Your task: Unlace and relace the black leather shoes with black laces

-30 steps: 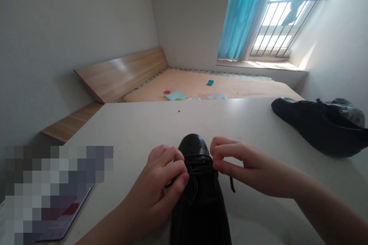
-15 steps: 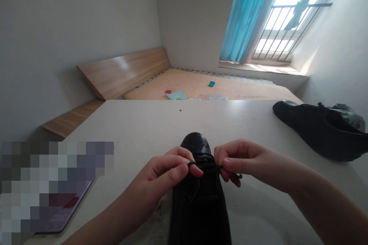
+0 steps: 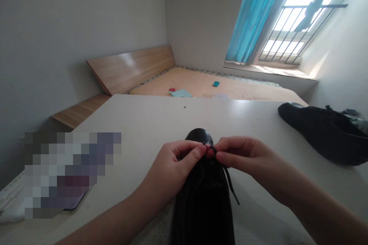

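A black leather shoe (image 3: 211, 206) lies on the white table with its toe pointing away from me. Over its lacing, close behind the toe, my left hand (image 3: 181, 160) pinches a part of the black shoelace (image 3: 231, 187) between thumb and index finger. My right hand (image 3: 241, 153) meets it from the right, thumb and finger closed on the same lace. One loose lace end hangs down from the right hand along the shoe's right side. The fingertips of both hands almost touch and hide the knot area.
Another black shoe (image 3: 324, 132) rests at the table's right side. A partly blurred-out flat object (image 3: 75, 202) lies at the left. Beyond the white table (image 3: 143, 118) is a bed (image 3: 195, 78) with small items, below a barred window.
Both hands have come together over the lacing, the left one moving right and slightly up. A lace end now dangles longer on the right. The view has shifted slightly.
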A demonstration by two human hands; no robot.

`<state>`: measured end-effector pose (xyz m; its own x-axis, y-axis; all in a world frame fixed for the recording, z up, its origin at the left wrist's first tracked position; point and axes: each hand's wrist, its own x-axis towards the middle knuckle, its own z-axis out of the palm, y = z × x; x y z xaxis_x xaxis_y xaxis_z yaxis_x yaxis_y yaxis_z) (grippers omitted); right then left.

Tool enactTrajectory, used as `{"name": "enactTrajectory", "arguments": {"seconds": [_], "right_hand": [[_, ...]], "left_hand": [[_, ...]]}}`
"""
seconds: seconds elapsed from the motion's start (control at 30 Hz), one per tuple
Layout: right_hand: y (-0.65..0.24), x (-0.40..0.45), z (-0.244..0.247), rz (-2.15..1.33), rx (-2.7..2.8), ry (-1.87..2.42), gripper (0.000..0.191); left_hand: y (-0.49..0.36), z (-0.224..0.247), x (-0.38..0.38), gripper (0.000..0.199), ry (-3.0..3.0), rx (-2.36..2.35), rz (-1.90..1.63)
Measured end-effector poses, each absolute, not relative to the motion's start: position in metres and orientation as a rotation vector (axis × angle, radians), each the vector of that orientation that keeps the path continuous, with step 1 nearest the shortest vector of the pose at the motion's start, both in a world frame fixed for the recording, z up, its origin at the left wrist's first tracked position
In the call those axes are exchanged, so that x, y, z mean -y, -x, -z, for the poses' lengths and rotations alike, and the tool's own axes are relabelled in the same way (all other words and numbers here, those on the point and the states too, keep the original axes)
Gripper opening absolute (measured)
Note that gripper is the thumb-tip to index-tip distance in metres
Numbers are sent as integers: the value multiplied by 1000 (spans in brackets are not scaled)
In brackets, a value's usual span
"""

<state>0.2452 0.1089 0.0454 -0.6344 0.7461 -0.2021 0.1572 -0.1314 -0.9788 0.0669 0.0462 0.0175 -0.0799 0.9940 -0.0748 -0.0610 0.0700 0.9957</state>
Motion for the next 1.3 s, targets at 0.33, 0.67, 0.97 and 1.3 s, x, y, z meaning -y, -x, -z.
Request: {"name": "enactTrajectory", "arguments": {"seconds": [0.33, 0.67, 0.97, 1.3], "right_hand": [[-239, -99, -32, -1109, 2008, 950, 18], [-235, -99, -26, -1144, 1902, 1132, 24], [-237, -92, -23, -703, 2095, 794, 11], [-238, -96, -28, -640, 2179, 954, 23]], "left_hand": [[-75, -16, -55, 16, -962, -1244, -1292], [-74, -12, -47, 26, -773, -1178, -1321], [-74, -8, -50, 24, -910, -1281, -1327], [-75, -16, -42, 29, -1240, -1462, -1224]]}}
